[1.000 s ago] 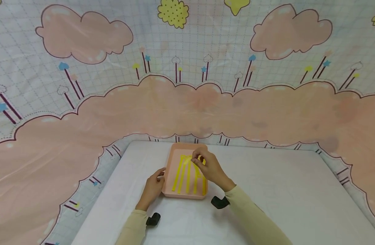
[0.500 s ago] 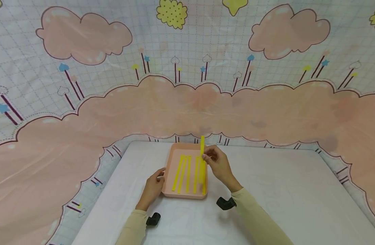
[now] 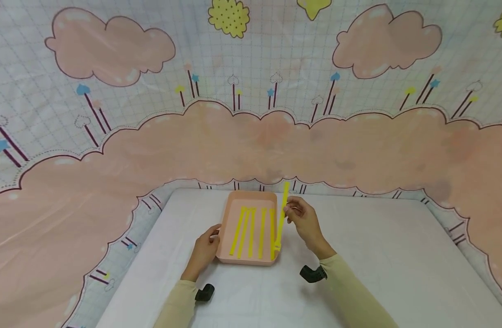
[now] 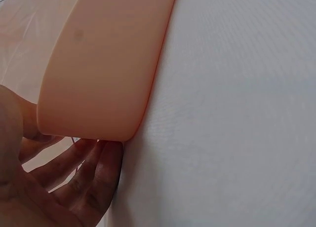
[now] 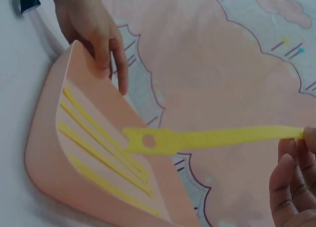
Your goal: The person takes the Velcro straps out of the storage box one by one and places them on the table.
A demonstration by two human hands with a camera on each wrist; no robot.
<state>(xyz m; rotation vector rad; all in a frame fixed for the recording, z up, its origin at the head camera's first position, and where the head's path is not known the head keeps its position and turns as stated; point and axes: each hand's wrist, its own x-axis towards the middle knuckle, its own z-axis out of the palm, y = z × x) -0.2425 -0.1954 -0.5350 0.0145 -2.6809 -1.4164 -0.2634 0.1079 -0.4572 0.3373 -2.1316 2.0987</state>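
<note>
My right hand (image 3: pixel 305 223) pinches a yellow hook-and-loop cable tie (image 3: pixel 283 212) just off the right side of a shallow peach tray (image 3: pixel 234 200). The tie stands nearly upright in the head view; the right wrist view shows its slotted end (image 5: pixel 170 140) pointing away from the fingertips. More yellow cable ties (image 3: pixel 262 232) lie lengthwise in the tray, side by side with gaps between them. My left hand (image 3: pixel 207 248) holds the tray's left edge; in the left wrist view its fingers (image 4: pixel 101 175) are against the outer wall and the thumb reaches over the rim.
The tray sits on a white-covered table (image 3: pixel 370 255). Behind it hangs a patterned cloth (image 3: pixel 308 150) with pink clouds. A black wrist camera mount (image 3: pixel 313 274) juts from the right wrist, another black mount (image 3: pixel 205 293) from the left.
My right hand has lifted one cable tie out of the tray's middle and carried it rightward past the right rim. The left hand and tray have stayed in place.
</note>
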